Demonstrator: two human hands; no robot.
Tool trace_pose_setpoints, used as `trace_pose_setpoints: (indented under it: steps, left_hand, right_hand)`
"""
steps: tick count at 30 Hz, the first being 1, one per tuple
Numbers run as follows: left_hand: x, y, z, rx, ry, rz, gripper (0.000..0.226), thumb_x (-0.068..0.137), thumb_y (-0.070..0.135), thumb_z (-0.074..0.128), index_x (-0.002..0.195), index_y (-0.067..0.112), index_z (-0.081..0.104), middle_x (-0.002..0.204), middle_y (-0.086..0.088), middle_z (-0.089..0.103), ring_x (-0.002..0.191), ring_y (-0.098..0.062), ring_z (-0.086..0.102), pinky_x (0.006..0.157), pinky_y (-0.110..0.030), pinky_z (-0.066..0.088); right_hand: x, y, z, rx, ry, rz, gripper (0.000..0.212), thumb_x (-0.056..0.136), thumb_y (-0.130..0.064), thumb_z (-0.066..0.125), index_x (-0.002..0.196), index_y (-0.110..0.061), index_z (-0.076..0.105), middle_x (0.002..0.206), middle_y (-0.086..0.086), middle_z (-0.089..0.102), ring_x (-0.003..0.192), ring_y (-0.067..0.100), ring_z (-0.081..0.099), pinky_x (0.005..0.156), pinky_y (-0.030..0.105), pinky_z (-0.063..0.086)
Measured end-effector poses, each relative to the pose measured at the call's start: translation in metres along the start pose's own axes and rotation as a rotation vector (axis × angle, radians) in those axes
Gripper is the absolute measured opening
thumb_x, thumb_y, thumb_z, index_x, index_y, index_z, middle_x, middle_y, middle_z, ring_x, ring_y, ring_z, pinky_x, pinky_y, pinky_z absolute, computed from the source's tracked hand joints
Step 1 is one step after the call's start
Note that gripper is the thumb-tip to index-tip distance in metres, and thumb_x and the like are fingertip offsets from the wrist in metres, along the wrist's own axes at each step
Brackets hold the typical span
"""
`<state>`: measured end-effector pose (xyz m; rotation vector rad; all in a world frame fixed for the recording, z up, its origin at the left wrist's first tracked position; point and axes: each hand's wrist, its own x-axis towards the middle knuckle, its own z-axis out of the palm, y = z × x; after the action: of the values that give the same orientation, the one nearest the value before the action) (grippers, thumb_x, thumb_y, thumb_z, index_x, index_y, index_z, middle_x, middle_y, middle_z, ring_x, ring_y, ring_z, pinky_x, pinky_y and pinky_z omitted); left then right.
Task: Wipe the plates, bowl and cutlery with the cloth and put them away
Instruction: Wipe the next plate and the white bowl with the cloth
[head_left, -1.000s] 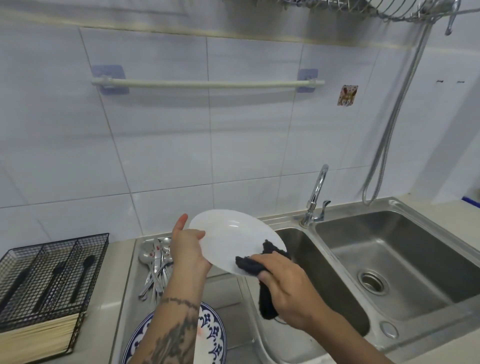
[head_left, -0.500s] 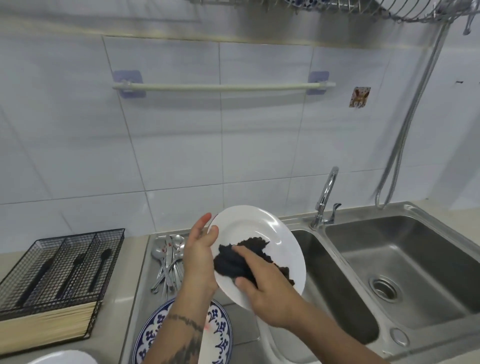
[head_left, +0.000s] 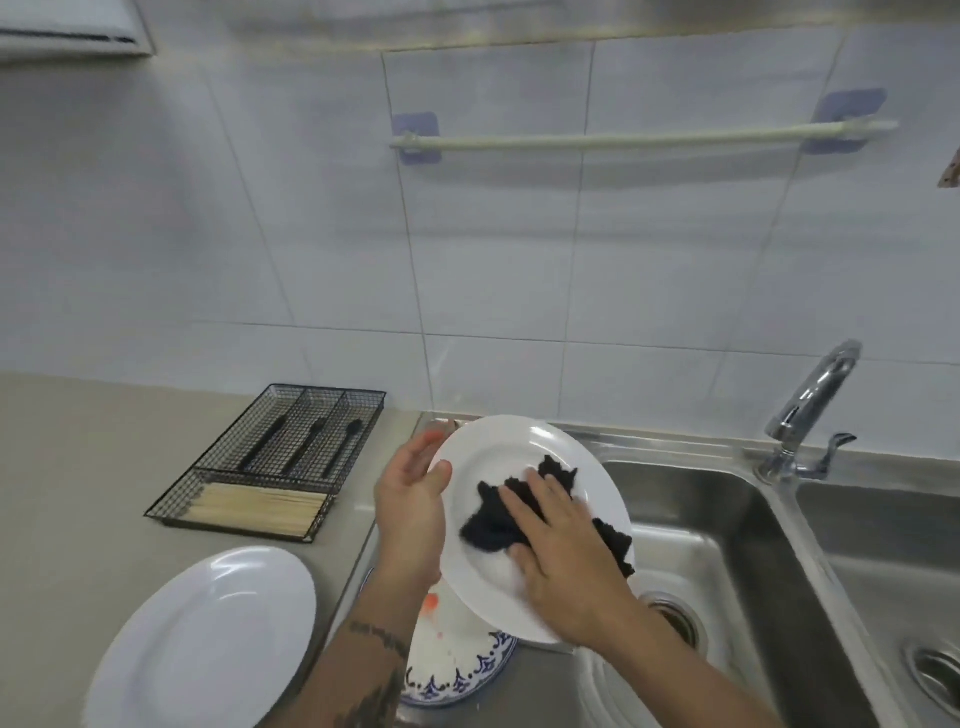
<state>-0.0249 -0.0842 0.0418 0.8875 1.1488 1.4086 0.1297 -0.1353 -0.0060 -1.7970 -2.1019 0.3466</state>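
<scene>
Head view: two bare hands work over a steel sink (head_left: 737, 525).
Left hand (head_left: 413, 512): clasps the left rim of a white plate (head_left: 498, 457), thumb on the face, tilting it toward the camera.
Right hand (head_left: 563, 558): laid flat, fingers spread, pressing a dark cloth (head_left: 493, 522) onto the plate's middle.
Below the hands: a blue-patterned plate (head_left: 462, 675) lies partly hidden under the held one.
Left of the left hand: a second white plate (head_left: 208, 639) rests on the beige surface (head_left: 93, 467).
Beyond it: a black wire cutlery tray (head_left: 275, 462) holding dark-handled utensils and pale sticks.
Right of the right hand: a chrome tap (head_left: 810, 410) stands at the sink's back edge.
</scene>
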Motion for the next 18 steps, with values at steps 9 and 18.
trace_pose_setpoints:
  steps: [9, 18]
  left_hand:
    - [-0.016, -0.007, -0.047, 0.103, 0.216, 0.022, 0.032, 0.092, -0.007, 0.056, 0.104, 0.018, 0.071, 0.104, 0.005, 0.076, 0.104, -0.026, 0.070, 0.093, -0.049, 0.056]
    - [-0.011, -0.004, -0.158, 0.018, 0.379, -0.012, 0.041, 0.090, -0.009, 0.053, 0.108, 0.025, 0.067, 0.120, 0.001, 0.070, 0.110, -0.027, 0.067, 0.094, -0.048, 0.054]
  right_hand:
    - [-0.014, -0.026, 0.020, 0.154, -0.162, -0.213, 0.061, 0.096, -0.017, 0.045, 0.151, -0.035, 0.024, 0.159, -0.015, 0.011, 0.146, 0.010, 0.003, 0.119, 0.029, 0.008]
    - [0.001, -0.074, 0.035, -0.106, -0.073, -0.295, 0.063, 0.085, -0.004, 0.052, 0.142, -0.029, 0.044, 0.149, -0.007, 0.037, 0.138, 0.017, 0.028, 0.114, 0.034, 0.023]
